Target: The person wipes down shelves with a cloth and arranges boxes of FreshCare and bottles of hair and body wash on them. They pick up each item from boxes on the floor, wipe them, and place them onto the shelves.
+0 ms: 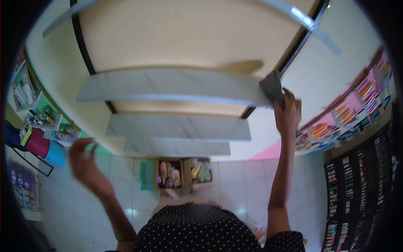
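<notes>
A grey cloth [271,87] is gripped in my right hand [288,112], at the right end of the upper marbled shelf [176,86]. The cloth touches the shelf's end, close to the dark upright rail. My left hand [87,164] is raised in the air at the left, below and left of the shelves. Its fingers are curled and blurred, and I cannot make out anything in them. Two more marbled shelves, a middle one [178,127] and a lowest one [176,147], are mounted below the upper one.
On the tiled floor stand an open cardboard box [183,168] of colourful items and a green basket [147,175]. Stocked shelves [31,105] and a blue bin [56,153] are at the left. A pink display [344,113] and a black rack [357,185] line the right.
</notes>
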Demonstrator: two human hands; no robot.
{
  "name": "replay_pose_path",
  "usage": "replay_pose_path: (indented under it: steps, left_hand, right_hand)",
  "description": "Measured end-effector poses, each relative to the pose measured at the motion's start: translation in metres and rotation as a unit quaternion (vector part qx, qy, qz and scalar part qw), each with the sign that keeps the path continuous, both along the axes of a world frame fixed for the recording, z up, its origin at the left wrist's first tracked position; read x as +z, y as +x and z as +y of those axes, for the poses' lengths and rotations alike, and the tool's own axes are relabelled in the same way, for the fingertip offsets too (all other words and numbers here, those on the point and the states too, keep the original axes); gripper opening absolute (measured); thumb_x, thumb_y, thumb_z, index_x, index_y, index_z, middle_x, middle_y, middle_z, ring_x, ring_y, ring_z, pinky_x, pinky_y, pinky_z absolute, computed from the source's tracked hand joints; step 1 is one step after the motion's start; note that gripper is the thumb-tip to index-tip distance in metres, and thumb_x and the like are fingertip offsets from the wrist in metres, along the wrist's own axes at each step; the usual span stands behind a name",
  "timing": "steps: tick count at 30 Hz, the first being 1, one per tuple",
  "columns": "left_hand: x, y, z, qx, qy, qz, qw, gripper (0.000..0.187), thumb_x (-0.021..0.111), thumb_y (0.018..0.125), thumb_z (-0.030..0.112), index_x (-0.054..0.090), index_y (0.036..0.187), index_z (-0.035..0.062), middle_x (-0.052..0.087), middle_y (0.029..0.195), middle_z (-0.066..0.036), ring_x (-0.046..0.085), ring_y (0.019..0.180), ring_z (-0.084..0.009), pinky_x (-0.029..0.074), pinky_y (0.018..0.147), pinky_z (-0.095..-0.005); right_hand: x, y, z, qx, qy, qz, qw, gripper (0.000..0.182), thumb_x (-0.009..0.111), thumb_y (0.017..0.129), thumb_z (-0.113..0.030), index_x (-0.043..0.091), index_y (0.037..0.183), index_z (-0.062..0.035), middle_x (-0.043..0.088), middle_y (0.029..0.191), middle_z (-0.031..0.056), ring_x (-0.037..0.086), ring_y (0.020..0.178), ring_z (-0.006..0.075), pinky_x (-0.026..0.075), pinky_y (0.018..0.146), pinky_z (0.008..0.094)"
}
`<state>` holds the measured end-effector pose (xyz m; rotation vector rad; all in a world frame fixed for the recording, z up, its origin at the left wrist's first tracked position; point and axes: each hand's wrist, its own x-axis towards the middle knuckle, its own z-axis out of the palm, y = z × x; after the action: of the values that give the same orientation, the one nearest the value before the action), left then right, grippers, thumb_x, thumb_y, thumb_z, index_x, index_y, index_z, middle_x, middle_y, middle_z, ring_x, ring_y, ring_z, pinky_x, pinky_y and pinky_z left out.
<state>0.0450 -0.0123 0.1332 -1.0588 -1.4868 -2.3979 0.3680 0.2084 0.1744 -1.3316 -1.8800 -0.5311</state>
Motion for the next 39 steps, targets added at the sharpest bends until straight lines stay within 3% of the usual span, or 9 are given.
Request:
replay_pose_path:
  steps: [7,11,16,21,27,31,33,36,39]
  left_hand:
    - [-0.046,0.02,-0.006,-0.062,-0.232,-0.117,0.964,0.022,0.043,0.076,0.013,0.049,0.093,0.0014,0.053,0.084,-0.006,0.05,0.082,-0.0141,0.04,0.073,-0.0272]
    - [-0.047,0.025,0.0,-0.094,-0.269,-0.086,0.955,0.024,0.044,0.076,0.018,0.049,0.094,0.002,0.054,0.083,-0.006,0.051,0.081,-0.0147,0.041,0.074,-0.0289]
    - [-0.061,0.014,-0.03,-0.054,-0.284,-0.127,0.949,0.019,0.046,0.076,0.014,0.051,0.09,0.0025,0.055,0.078,-0.004,0.052,0.077,-0.0123,0.04,0.071,-0.0262]
    - [-0.09,0.0,-0.061,0.0,-0.364,-0.171,0.916,0.023,0.045,0.075,0.019,0.051,0.092,0.0041,0.055,0.081,-0.005,0.052,0.081,-0.0133,0.042,0.073,-0.0283]
    - [-0.08,0.01,-0.03,-0.156,-0.362,-0.144,0.908,0.033,0.045,0.076,0.027,0.048,0.1,0.0036,0.054,0.09,-0.007,0.051,0.087,-0.0162,0.041,0.075,-0.0302]
    - [-0.068,0.034,-0.007,-0.412,-0.263,-0.209,0.847,0.078,0.043,0.068,0.061,0.026,0.121,0.0064,0.034,0.12,-0.011,0.034,0.111,-0.0224,0.03,0.087,-0.0329]
    - [-0.07,0.054,-0.005,-0.516,-0.135,-0.3,0.791,0.067,0.044,0.074,0.05,0.027,0.121,0.0058,0.031,0.123,-0.01,0.028,0.115,-0.0206,0.026,0.09,-0.0319]
    - [-0.091,0.067,0.002,-0.45,-0.146,-0.494,0.73,0.041,0.042,0.082,0.024,0.033,0.117,0.0045,0.038,0.114,-0.005,0.033,0.109,-0.0142,0.025,0.091,-0.0273]
    - [-0.097,0.076,0.008,-0.424,-0.182,-0.494,0.737,0.037,0.043,0.081,0.027,0.038,0.111,0.0061,0.043,0.106,-0.004,0.039,0.101,-0.0133,0.029,0.088,-0.027]
  right_hand:
    - [-0.001,-0.103,0.01,0.185,-0.023,-0.084,0.979,0.025,0.048,0.075,-0.025,0.056,0.06,-0.0061,0.056,0.061,0.007,0.049,0.065,0.028,0.038,0.066,0.0344]
    - [-0.013,-0.15,-0.015,0.329,0.015,-0.063,0.942,0.018,0.053,0.073,-0.02,0.06,0.079,-0.0049,0.058,0.082,0.0037,0.045,0.072,0.026,0.039,0.07,0.0326]
    - [0.001,-0.081,0.01,0.169,-0.12,-0.06,0.976,0.024,0.055,0.074,-0.023,0.059,0.089,-0.0043,0.058,0.077,0.0086,0.047,0.074,0.0214,0.038,0.069,0.0307]
    - [-0.004,-0.081,0.016,0.034,-0.042,-0.081,0.995,0.025,0.054,0.073,-0.03,0.061,0.084,-0.009,0.058,0.071,0.007,0.048,0.078,0.0263,0.04,0.068,0.0346]
    - [-0.009,-0.176,-0.04,0.234,0.037,-0.052,0.97,0.014,0.057,0.068,-0.015,0.06,0.079,-0.0075,0.059,0.081,0.0033,0.05,0.075,0.0234,0.042,0.064,0.0323]
    - [-0.05,-0.181,-0.107,0.434,-0.107,0.038,0.894,0.02,0.058,0.058,-0.005,0.058,0.078,-0.008,0.058,0.078,0.004,0.048,0.067,0.022,0.04,0.061,0.0314]
    - [-0.079,-0.176,-0.143,0.502,-0.261,0.041,0.823,0.017,0.058,0.06,-0.007,0.057,0.077,-0.0062,0.056,0.082,0.0058,0.047,0.068,0.0219,0.039,0.063,0.0313]
    - [-0.088,-0.163,-0.158,0.49,-0.297,0.012,0.82,0.019,0.057,0.063,-0.011,0.055,0.081,-0.0036,0.052,0.093,0.0085,0.047,0.077,0.0229,0.039,0.066,0.0309]
    - [-0.073,-0.139,-0.149,0.519,-0.38,0.006,0.766,0.026,0.056,0.069,-0.013,0.053,0.093,-0.0044,0.048,0.103,0.0099,0.047,0.09,0.0259,0.039,0.075,0.033]
